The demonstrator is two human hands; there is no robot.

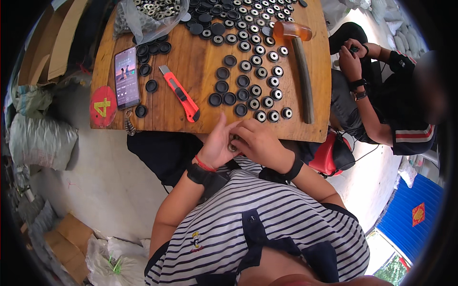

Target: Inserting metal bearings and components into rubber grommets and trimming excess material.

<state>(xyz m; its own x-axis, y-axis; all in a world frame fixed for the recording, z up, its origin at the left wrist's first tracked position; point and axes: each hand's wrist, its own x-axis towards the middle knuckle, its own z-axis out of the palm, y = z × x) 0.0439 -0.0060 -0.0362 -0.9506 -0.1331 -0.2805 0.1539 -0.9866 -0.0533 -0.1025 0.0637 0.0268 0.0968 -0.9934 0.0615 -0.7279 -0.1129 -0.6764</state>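
My left hand (215, 143) and my right hand (261, 145) meet just off the table's near edge. Between their curled fingers is a small metal bearing (232, 147), mostly hidden by the fingers. The left thumb points upward, away from the piece. Beyond my hands, black round caps (215, 99) lie in loose rows, some hollow. Many others, such as one cap (273, 116) near the edge, have a metal bearing seated in the middle. Left of the rows lies a red-orange utility knife (180, 95) with its blade end pointing away from me.
A mallet with an amber head (293, 31) lies at the right of the wooden table (191, 52). On the left are a phone (126, 78), a keychain (129, 123) and a clear bag of metal parts (152, 19). A co-worker (377, 90) sits at the right, handling a small dark piece.
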